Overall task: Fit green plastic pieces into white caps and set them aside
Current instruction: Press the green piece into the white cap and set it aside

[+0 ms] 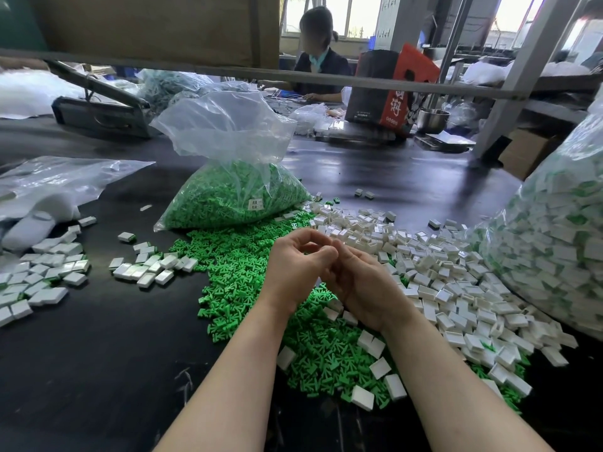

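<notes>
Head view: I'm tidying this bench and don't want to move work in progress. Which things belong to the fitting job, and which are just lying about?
Job:
loose green pieces
bag of green pieces
loose white caps
finished caps set aside
big bag of finished caps

Lying about:
red-and-black box
steel bowl
heat sealer

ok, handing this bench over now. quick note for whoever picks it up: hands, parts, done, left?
Left hand and right hand: together over the piles, fingers curled; whatever they hold is hidden.
Loose green pieces lie centre, with a bag of green pieces behind. Empty white caps are heaped to the right.
Done: closed caps set aside at left.
Left: both heaps are still large.
</notes>
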Motion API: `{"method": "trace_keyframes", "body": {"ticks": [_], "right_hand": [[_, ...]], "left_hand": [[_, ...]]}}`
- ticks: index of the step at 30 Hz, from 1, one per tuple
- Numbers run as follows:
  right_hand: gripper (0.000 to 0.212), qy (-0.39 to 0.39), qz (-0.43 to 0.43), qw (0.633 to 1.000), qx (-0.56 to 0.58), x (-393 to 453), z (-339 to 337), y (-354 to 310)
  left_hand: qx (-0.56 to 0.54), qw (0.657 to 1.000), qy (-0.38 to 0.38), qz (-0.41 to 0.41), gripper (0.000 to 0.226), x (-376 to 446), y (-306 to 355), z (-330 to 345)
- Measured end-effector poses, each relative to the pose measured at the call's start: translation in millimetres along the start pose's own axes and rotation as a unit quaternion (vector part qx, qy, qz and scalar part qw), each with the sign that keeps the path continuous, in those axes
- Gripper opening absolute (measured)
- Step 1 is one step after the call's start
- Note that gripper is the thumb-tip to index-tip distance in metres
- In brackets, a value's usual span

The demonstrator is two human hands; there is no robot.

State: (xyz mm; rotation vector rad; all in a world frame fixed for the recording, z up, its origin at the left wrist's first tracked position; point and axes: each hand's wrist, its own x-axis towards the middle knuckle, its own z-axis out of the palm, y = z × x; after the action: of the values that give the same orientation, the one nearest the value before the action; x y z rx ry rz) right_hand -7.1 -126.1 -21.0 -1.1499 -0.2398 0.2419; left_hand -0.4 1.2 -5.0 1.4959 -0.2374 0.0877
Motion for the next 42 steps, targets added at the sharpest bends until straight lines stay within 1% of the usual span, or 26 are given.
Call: {"method": "trace_keyframes", "body": {"ticks": [7,13,16,18,21,24,29,33,37,39,42], "right_hand": [[0.032,-0.012,0.009,0.999,0.037,1,0,1],[0.035,-0.011,0.009,0.999,0.037,1,-1,1],[0.041,-0.017,0.008,0.999,0.026,1,1,2],[0.045,-0.014,0.005,1.000,0.016,2,3,2],[0.049,-0.003,0.011,0.999,0.037,2,4,0],[0.045,0.002,0.021,0.998,0.061,1,3,-1],[0.039,0.007,0.020,0.998,0.061,1,3,-2],[0.037,0.018,0.016,0.999,0.028,2,3,-3],[0.034,0.045,-0.010,0.998,-0.049,3,1,-2],[0.028,0.070,-0.030,0.994,-0.083,3,0,-1],[0.015,0.094,-0.051,0.989,-0.099,3,-1,-1]], "left_hand": [[0.017,1.000,0.015,0.022,0.008,0,-1,0],[0.019,0.999,0.010,0.025,0.009,1,-2,-2],[-0.001,1.000,0.006,0.015,0.009,1,-2,-3],[-0.023,1.000,-0.001,0.006,0.004,2,-2,-4],[-0.060,0.998,0.000,-0.005,0.011,2,-3,-6],[-0.088,0.996,-0.007,-0.018,0.006,1,-1,-8],[-0.100,0.994,-0.013,-0.036,0.004,1,0,-10],[-0.085,0.996,-0.015,-0.038,0.006,1,1,-12],[-0.065,0.997,-0.008,-0.037,0.003,1,2,-15],[-0.037,0.999,0.012,-0.027,0.002,2,4,-17],[0.017,0.999,0.028,-0.002,0.004,3,5,-21]]}}
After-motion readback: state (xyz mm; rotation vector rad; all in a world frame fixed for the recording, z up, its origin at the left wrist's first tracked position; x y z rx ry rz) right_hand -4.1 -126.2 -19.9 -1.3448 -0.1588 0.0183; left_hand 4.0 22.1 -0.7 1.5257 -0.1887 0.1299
